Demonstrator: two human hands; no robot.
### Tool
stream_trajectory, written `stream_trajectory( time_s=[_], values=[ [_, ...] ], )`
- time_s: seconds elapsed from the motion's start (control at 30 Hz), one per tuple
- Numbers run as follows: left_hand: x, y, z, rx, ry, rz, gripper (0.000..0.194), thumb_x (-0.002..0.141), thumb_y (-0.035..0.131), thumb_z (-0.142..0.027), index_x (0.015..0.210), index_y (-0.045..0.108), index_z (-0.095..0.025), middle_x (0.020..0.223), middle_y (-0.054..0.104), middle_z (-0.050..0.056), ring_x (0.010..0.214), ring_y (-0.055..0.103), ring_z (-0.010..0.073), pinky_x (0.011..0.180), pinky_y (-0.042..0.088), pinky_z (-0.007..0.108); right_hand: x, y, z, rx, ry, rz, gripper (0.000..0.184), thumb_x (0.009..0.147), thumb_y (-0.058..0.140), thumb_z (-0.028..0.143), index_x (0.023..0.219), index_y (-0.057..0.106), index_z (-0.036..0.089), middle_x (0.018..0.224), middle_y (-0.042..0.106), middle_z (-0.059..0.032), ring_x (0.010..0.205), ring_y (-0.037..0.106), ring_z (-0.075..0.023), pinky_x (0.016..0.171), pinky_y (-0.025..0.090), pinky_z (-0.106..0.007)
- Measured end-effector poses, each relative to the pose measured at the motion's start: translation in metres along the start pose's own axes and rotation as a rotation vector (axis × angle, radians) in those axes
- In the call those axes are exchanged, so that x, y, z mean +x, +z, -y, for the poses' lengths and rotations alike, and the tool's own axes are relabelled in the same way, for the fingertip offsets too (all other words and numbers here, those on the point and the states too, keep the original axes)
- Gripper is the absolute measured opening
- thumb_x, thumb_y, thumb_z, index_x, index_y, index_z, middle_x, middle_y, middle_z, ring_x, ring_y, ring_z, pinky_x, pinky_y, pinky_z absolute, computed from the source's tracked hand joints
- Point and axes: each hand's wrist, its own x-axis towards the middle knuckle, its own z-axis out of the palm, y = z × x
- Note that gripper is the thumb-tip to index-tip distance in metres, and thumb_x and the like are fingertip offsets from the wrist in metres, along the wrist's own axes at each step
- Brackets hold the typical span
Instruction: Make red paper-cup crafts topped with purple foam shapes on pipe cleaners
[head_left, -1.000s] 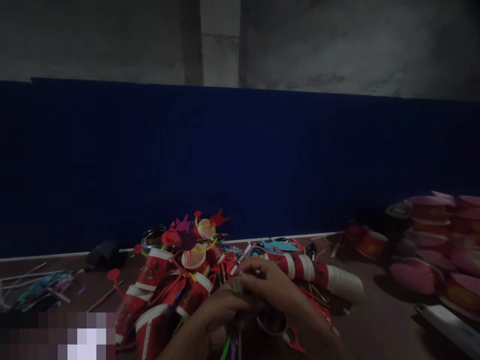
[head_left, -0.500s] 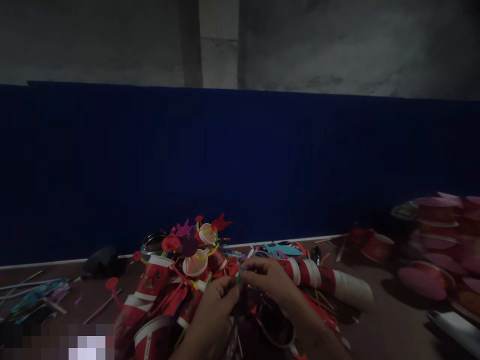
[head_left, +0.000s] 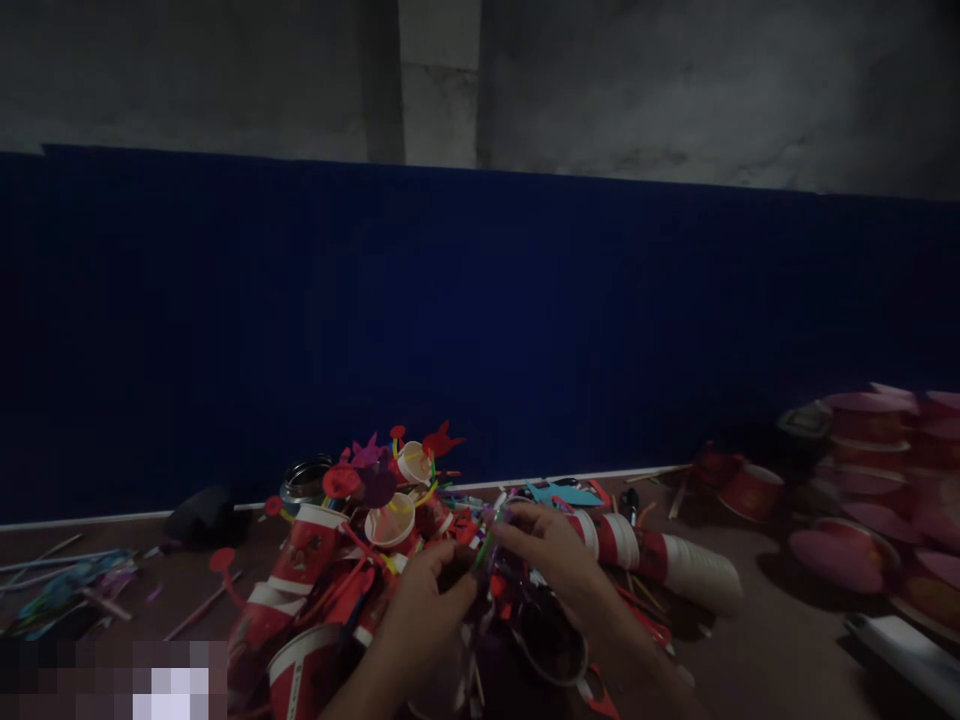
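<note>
"What do you see?"
"From here, my left hand [head_left: 429, 605] pinches a green strip [head_left: 484, 550]; my right hand [head_left: 555, 548] is at its upper end, but I can't tell if it grips."
"Where's the strip?"
"Between both hands, red cups [head_left: 309, 548] on either side."

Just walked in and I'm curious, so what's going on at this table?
A person's left hand and right hand are together at what looks like a thin green strip, above a cluttered table. Red-and-white cups lie heaped on the left; a nested row of cups lies sideways on the right.
</note>
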Motion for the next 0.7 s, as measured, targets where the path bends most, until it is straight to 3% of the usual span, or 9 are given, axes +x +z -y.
stream_trajectory(
  time_s=[0.1, 0.23, 0.33, 0.47, 0.63, 0.7],
  values=[
    [0.001, 0.001, 0.002, -0.086, -0.032, 0.019, 0.013, 0.065, 0.062, -0.026, 0.069, 0.058, -0.014, 0.055, 0.054, -0.003, 0.050, 0.046, 0.0099, 0.051, 0.034, 0.022, -0.005, 0.002, 0.005, -0.035, -0.028, 0.083, 0.026, 0.065, 0.070, 0.041, 0.071, 0.065, 0.016, 0.062, 0.061, 0.0019, 0.059, 0.055, -0.0129, 0.056, 0.042, -0.023],
    [0.003, -0.005, 0.005, -0.041, -0.109, 0.080, 0.012, 0.063, 0.064, -0.024, 0.064, 0.057, -0.015, 0.051, 0.054, -0.003, 0.048, 0.048, 0.0104, 0.050, 0.036, 0.023, -0.008, -0.002, 0.005, -0.202, -0.123, 0.140, 0.023, 0.074, 0.063, 0.038, 0.069, 0.066, 0.016, 0.064, 0.060, 0.0019, 0.060, 0.052, -0.0118, 0.057, 0.041, -0.022],
    [0.004, -0.008, 0.007, -0.023, -0.187, 0.101, 0.017, 0.059, 0.068, -0.023, 0.070, 0.056, -0.015, 0.053, 0.056, -0.003, 0.048, 0.051, 0.0113, 0.049, 0.037, 0.023, -0.009, -0.003, 0.001, -0.226, -0.089, 0.169, 0.023, 0.077, 0.059, 0.038, 0.076, 0.066, 0.017, 0.063, 0.059, 0.0021, 0.055, 0.049, -0.0108, 0.051, 0.038, -0.021],
    [0.000, -0.003, 0.001, -0.141, -0.141, 0.049, 0.024, 0.062, 0.071, -0.029, 0.076, 0.055, -0.016, 0.061, 0.057, -0.004, 0.052, 0.051, 0.0103, 0.051, 0.040, 0.023, -0.010, 0.006, 0.000, -0.277, -0.156, 0.113, 0.022, 0.080, 0.055, 0.035, 0.075, 0.066, 0.017, 0.066, 0.057, 0.0017, 0.059, 0.048, -0.0112, 0.055, 0.040, -0.022],
    [-0.001, -0.002, -0.008, -0.259, -0.080, -0.082, 0.034, 0.060, 0.073, -0.040, 0.076, 0.057, -0.016, 0.063, 0.058, -0.003, 0.057, 0.054, 0.0123, 0.058, 0.044, 0.025, -0.016, 0.014, 0.001, -0.293, -0.161, 0.231, 0.020, 0.076, 0.056, 0.022, 0.095, 0.064, 0.018, 0.082, 0.062, -0.0013, 0.076, 0.055, -0.0166, 0.069, 0.045, -0.026],
    [0.001, -0.004, -0.008, -0.227, -0.061, -0.118, 0.035, 0.057, 0.075, -0.042, 0.074, 0.059, -0.016, 0.064, 0.060, -0.002, 0.060, 0.055, 0.0138, 0.059, 0.044, 0.025, -0.019, 0.016, 0.001, -0.374, -0.188, 0.201, 0.021, 0.075, 0.052, 0.014, 0.092, 0.064, 0.018, 0.083, 0.063, -0.0019, 0.077, 0.056, -0.0172, 0.070, 0.045, -0.026]
  ],
)
